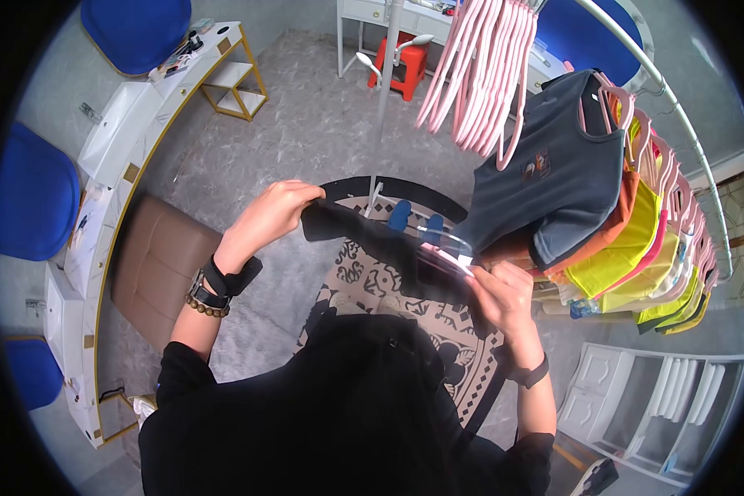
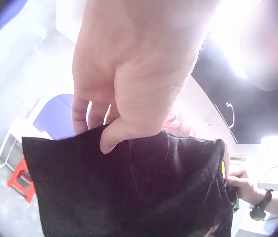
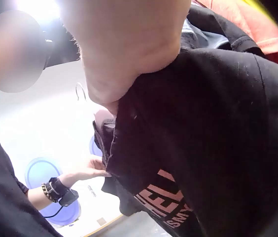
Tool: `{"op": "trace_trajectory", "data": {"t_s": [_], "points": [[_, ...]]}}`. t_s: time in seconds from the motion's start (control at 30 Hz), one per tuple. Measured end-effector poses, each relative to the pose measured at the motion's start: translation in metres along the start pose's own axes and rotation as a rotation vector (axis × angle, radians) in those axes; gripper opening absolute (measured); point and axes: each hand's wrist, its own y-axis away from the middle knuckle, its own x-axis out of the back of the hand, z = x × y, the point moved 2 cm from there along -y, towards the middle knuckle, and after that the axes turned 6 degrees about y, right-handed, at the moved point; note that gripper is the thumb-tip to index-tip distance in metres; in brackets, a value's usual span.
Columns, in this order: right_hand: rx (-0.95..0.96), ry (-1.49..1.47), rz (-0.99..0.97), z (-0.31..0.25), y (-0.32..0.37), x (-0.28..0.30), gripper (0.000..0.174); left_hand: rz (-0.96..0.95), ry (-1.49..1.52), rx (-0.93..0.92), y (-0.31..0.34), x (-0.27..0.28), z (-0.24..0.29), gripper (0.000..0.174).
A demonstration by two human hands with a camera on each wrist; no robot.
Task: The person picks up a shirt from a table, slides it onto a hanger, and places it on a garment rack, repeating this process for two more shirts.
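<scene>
A black shirt [image 2: 129,187] with pink lettering [image 3: 163,197] hangs spread between both hands. The left hand [image 1: 277,211] pinches its edge at the left, thumb on the near side and fingers behind, as the left wrist view shows. At the other end the right hand [image 1: 504,298] grips the shirt beside a pink hanger [image 1: 446,258]; in the right wrist view the fingertips are mostly hidden by the cloth. How the hanger sits in the shirt cannot be told.
A curved rail [image 1: 670,95] at the right carries bare pink hangers [image 1: 479,74], a grey shirt [image 1: 546,157] and colourful clothes. A patterned round rug [image 1: 372,277] lies below, a brown stool [image 1: 165,264] to the left, a red stool [image 1: 405,66] farther off.
</scene>
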Motion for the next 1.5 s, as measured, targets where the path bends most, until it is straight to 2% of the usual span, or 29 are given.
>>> {"op": "trace_trajectory", "data": {"t_s": [0.03, 0.1, 0.23, 0.3, 0.37, 0.47, 0.53, 0.67, 0.73, 0.8, 0.83, 0.87, 0.93, 0.97, 1.03, 1.13, 1.23, 1.3, 1.37, 1.5], "points": [[0.003, -0.001, 0.0, 0.0, 0.001, 0.002, 0.017, 0.003, -0.001, 0.002, 0.001, 0.0, -0.001, 0.022], [-0.096, -0.043, 0.022, 0.004, 0.004, 0.007, 0.015, 0.015, -0.026, 0.068, 0.003, -0.001, -0.008, 0.023], [-0.262, -0.063, 0.028, 0.01, 0.016, 0.02, 0.014, 0.065, -0.059, 0.069, 0.005, 0.003, -0.011, 0.022], [-0.34, -0.06, -0.006, 0.013, 0.024, 0.028, 0.013, 0.109, -0.058, 0.154, 0.005, 0.012, -0.016, 0.021], [-0.358, -0.07, -0.054, 0.015, 0.031, 0.029, 0.014, 0.143, -0.063, 0.182, 0.007, 0.01, -0.022, 0.02], [-0.265, -0.07, -0.134, 0.011, 0.026, 0.027, 0.014, 0.145, -0.12, 0.236, 0.008, 0.008, -0.031, 0.017], [-0.293, -0.062, -0.17, 0.01, 0.026, 0.029, 0.012, 0.228, -0.142, 0.247, 0.007, 0.008, -0.043, 0.015], [-0.288, -0.033, -0.16, 0.01, 0.027, 0.025, 0.01, 0.217, -0.179, 0.322, 0.006, 0.006, -0.048, 0.013], [-0.286, -0.024, -0.182, 0.008, 0.026, 0.022, 0.01, 0.131, -0.165, 0.411, 0.002, 0.001, -0.04, 0.021], [-0.296, -0.071, -0.135, 0.005, 0.023, 0.017, 0.009, 0.14, -0.014, 0.153, -0.012, -0.008, -0.009, 0.031], [-0.313, -0.091, -0.124, 0.003, 0.02, 0.015, 0.009, 0.071, -0.06, 0.042, -0.019, -0.018, 0.008, 0.044], [-0.308, -0.091, -0.13, 0.001, 0.016, 0.012, 0.009, 0.068, 0.028, -0.056, -0.027, -0.027, 0.037, 0.049], [-0.262, -0.078, -0.127, -0.003, 0.007, 0.005, 0.009, 0.009, 0.171, -0.191, -0.041, -0.046, 0.088, 0.054], [-0.271, -0.092, -0.13, -0.004, 0.005, 0.001, 0.009, 0.012, 0.242, -0.271, -0.05, -0.057, 0.105, 0.041], [-0.293, -0.128, -0.196, -0.005, 0.004, 0.001, 0.014, -0.097, 0.426, -0.124, -0.057, -0.081, 0.109, 0.017], [-0.493, -0.239, -0.17, 0.002, 0.017, 0.016, 0.033, 0.002, 0.382, -0.241, -0.066, -0.085, 0.105, 0.009], [-0.558, -0.228, -0.122, 0.021, 0.051, 0.03, 0.026, -0.001, 0.371, -0.215, -0.068, -0.073, 0.103, 0.009], [-0.509, -0.083, -0.127, 0.028, 0.069, 0.035, 0.013, 0.004, 0.338, -0.181, -0.069, -0.069, 0.101, 0.005], [-0.441, 0.003, -0.039, 0.029, 0.079, 0.033, 0.012, 0.009, 0.324, -0.201, -0.072, -0.07, 0.1, 0.005], [-0.482, 0.097, 0.056, 0.033, 0.088, 0.041, 0.012, -0.013, 0.316, -0.176, -0.077, -0.066, 0.1, 0.005]]}}
